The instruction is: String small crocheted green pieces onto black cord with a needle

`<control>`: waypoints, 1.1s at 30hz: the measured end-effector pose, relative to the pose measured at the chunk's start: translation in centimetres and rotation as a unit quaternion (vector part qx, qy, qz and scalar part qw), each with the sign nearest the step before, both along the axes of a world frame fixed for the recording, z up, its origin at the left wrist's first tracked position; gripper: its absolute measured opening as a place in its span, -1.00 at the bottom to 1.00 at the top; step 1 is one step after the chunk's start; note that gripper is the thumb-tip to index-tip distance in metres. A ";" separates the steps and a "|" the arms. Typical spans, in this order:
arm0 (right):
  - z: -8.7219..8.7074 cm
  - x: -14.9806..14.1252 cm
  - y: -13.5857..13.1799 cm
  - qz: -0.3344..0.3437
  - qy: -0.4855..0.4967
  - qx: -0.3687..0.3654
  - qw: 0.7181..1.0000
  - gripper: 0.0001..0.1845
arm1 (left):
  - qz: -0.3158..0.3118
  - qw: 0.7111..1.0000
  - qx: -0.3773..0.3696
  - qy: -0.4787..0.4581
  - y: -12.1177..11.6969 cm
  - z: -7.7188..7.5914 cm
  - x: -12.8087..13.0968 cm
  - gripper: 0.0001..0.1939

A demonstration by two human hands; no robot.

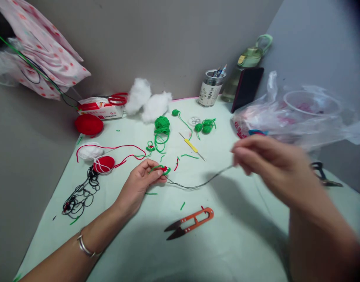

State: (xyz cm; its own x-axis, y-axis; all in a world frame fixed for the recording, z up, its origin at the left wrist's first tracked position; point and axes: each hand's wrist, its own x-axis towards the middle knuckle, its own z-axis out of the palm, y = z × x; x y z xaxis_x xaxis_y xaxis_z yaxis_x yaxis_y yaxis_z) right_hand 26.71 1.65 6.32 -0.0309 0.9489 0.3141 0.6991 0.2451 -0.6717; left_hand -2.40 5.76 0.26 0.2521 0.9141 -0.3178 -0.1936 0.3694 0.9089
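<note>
Between the thumb and fingers of my left hand (146,176) is a small red and green crocheted piece (166,170), partly covered by the fingertips. A dark thread (194,187) runs from this piece in a sagging curve to my right hand (256,160), which is raised at the right with its fingertips pinched on the thread's end. Whether a needle is in that pinch I cannot make out. Below the hands lie orange thread snips (194,222), blades pointing left. A yellow-handled crochet hook (191,145) rests beyond the crocheted piece.
Green yarn (161,124), red yarn balls (104,164), tangled black yarn (80,197) and white stuffing (155,106) lie about the table. Small yarn scraps are scattered around. Behind stand a pencil jar (209,92), a phone (248,88) and a bottle (235,78). Plastic bags (285,117) sit right.
</note>
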 end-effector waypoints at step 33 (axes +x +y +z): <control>-4.0 -6.9 0.6 0.122 -0.020 -0.119 0.985 -0.72 | -0.034 0.999 -0.013 -0.028 -0.7 1.0 0.3 -0.78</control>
